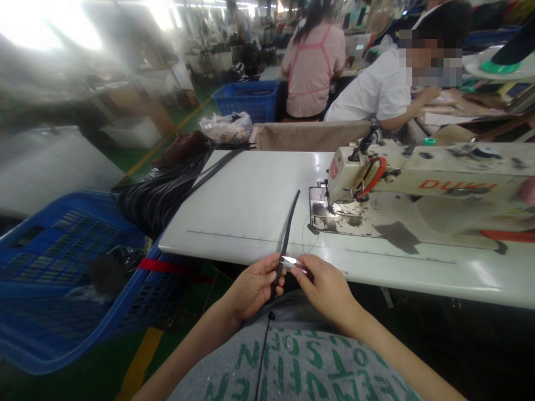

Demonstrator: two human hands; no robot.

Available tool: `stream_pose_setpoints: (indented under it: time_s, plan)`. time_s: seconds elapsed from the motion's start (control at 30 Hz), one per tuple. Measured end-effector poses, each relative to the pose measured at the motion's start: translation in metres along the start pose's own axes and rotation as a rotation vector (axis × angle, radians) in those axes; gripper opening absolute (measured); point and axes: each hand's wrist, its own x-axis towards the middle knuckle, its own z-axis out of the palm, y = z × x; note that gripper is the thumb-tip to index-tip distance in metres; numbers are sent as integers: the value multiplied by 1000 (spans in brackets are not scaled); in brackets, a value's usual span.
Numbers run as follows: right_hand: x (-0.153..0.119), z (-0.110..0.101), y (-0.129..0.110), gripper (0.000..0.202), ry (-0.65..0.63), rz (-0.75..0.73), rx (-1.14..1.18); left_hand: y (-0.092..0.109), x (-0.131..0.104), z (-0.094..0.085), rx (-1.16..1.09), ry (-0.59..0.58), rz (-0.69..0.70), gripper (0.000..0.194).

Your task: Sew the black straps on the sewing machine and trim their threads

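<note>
Head view, looking down at a person's two bare hands at the near edge of a smooth white bench [238,195]. The left hand [259,281] has its fingers closed in a pinch around the lower part of a narrow, flexible black strap [288,225]. The strap runs upward from that hand, over the bench's near edge, and curves slightly right to its free tip on the white surface. The right hand [325,283] has its fingers closed around small silver metal snips [292,263], with the pointed blades turned left, at the strap just beside the left fingers. Whether the blades touch the strap is too small to tell.

On the right of the bench stands a cream sewing machine [401,181] with an orange-red guard [376,175]; a dark grey scrap [399,236] lies in front of its body. A ruler scale [234,238] runs along the bench's near side. Over the bench's left edge hangs a thick bundle of black strips [146,192], beside a blue plastic basket [121,305]. Beyond the bench are a person in a pink apron [309,72] and a person in a white shirt [368,97].
</note>
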Motion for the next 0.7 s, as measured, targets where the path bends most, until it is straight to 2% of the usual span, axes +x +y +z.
stream_pose_setpoints:
  time_s: [0.4, 0.5, 0.63, 0.7]
  plan:
    - [-8, 6, -1, 20, 114, -202, -326, -1, 0, 1, -5, -13, -8, 44]
    - [-7, 11, 2, 21, 73, -160, -236, -2, 0, 1, 0, -28, -11, 44]
    - [-4, 12, 5, 24, -36, -9, 115, -4, 0, 2, -1, -43, -13, 40]
    - [-3, 9, 5, 25, -18, 24, 127, -4, 0, 3, 6, -42, -14, 40]
